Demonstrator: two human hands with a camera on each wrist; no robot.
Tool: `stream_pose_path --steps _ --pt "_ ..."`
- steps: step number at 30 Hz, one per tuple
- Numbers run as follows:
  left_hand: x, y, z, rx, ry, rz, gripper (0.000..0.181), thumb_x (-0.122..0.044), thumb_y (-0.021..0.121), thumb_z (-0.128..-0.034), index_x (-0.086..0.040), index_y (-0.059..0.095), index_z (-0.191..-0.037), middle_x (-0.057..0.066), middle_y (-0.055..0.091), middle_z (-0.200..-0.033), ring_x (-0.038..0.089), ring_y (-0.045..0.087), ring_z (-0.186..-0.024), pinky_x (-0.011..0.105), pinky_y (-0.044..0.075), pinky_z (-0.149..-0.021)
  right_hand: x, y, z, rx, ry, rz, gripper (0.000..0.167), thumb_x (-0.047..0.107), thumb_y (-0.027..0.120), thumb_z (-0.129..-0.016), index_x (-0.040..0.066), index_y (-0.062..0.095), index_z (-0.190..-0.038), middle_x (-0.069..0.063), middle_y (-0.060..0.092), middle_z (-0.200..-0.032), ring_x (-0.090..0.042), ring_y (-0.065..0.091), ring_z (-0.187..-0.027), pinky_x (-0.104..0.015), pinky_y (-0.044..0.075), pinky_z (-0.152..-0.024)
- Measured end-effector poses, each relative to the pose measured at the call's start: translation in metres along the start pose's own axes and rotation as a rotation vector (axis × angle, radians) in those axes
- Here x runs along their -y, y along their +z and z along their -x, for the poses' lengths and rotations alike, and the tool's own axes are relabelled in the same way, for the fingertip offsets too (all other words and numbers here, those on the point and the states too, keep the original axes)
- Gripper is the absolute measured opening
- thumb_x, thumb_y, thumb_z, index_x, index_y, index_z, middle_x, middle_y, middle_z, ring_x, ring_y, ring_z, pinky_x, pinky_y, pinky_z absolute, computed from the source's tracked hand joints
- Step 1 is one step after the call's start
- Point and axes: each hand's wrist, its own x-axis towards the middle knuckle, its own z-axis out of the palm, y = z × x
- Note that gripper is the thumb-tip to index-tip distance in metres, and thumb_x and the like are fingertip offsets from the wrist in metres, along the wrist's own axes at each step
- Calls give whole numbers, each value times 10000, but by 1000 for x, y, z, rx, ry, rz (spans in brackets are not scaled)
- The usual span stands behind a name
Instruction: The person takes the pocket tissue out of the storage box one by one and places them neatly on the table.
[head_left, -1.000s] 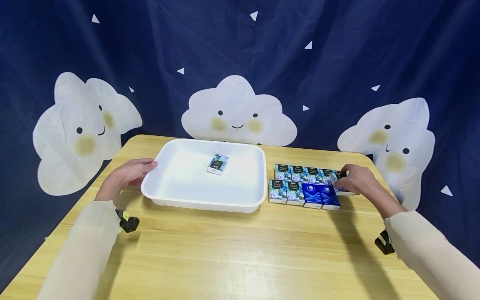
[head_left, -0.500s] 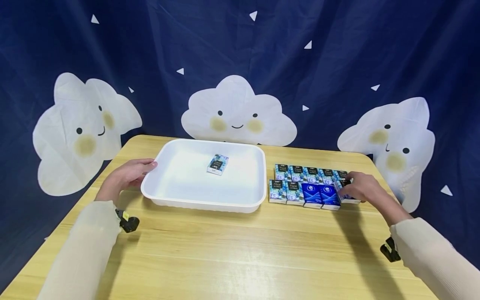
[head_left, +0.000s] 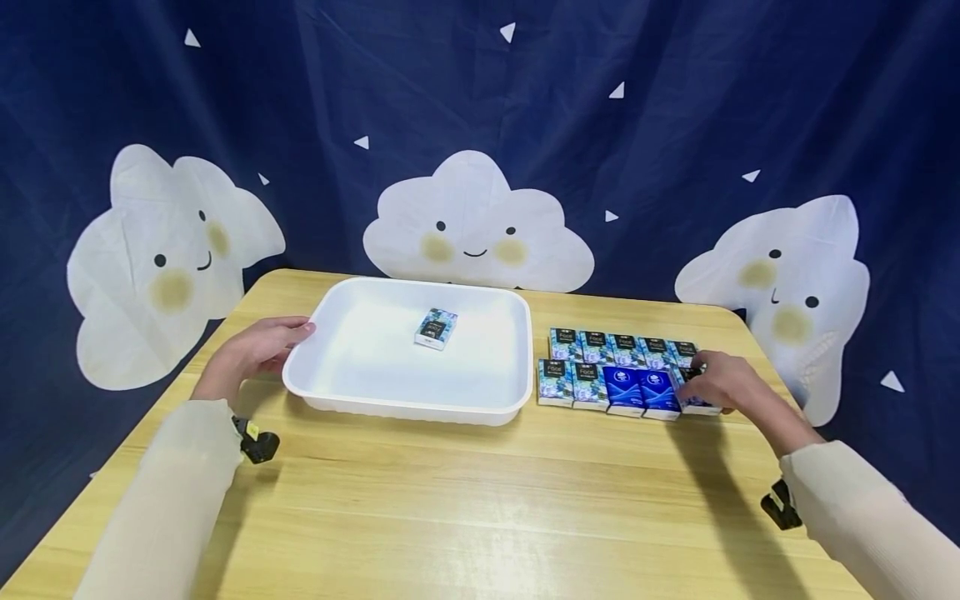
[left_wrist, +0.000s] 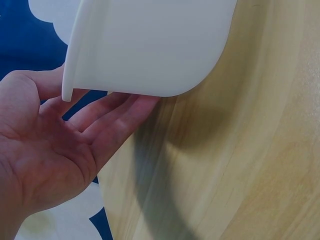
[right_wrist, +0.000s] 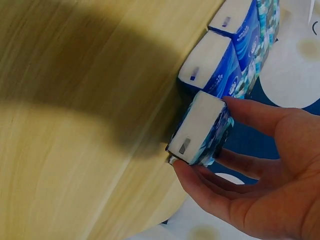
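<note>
In the head view a white plastic tray (head_left: pixel 405 410) stands on the table with one floral tissue pack (head_left: pixel 436 328) lying inside it. My left hand (head_left: pixel 266 343) holds the tray's left side, thumb at the rim. The left wrist view has the fingers (left_wrist: pixel 117 125) reaching under the tray. My right hand (head_left: pixel 723 382) pinches a floral tissue pack (right_wrist: pixel 197 127) between thumb and fingers, at the right end of the front row. Right beside it is a plain blue tissue pack (head_left: pixel 660 393), with another blue pack (head_left: pixel 624 390) to its left.
Several floral tissue packs (head_left: pixel 596 347) form a back row right of the tray. Two more floral packs (head_left: pixel 556 382) lie at the left of the front row. The wooden table (head_left: pixel 465 500) backs onto a dark blue curtain (head_left: pixel 480 75) with cloud shapes.
My right hand has moved a little right and toward me with the floral tissue pack, from the back row's end to the front row's end. My left hand stays at the tray.
</note>
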Motion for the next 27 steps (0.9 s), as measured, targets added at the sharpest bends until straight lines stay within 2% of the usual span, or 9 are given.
stream_pose_path --steps 9,17,27 --pt "-1 1 0 -4 -2 3 758 -503 387 -1076 -91 84 -1635 255 260 -1634 388 417 -1393 255 508 -861 -4 5 -1 15 -25 -3 728 287 748 -870 -172 435 -1339 -409 520 -1245 -312 629 -821 -396 589 -633" --pt "0 0 1 -10 -4 -2 754 -509 384 -1075 -98 93 -1636 258 286 -1620 358 461 -1332 268 505 -835 -5 6 -3 15 -26 -5 762 295 748 -876 -183 407 -1361 -443 471 -1297 -373 640 -886 -405 595 -653" --pt "0 1 0 -5 1 2 757 -510 382 -1075 -94 89 -1636 259 269 -1627 393 424 -1383 252 511 -859 -9 10 -6 9 -25 -18 765 291 752 -866 -179 407 -1361 -431 491 -1263 -408 630 -939 -398 597 -644"
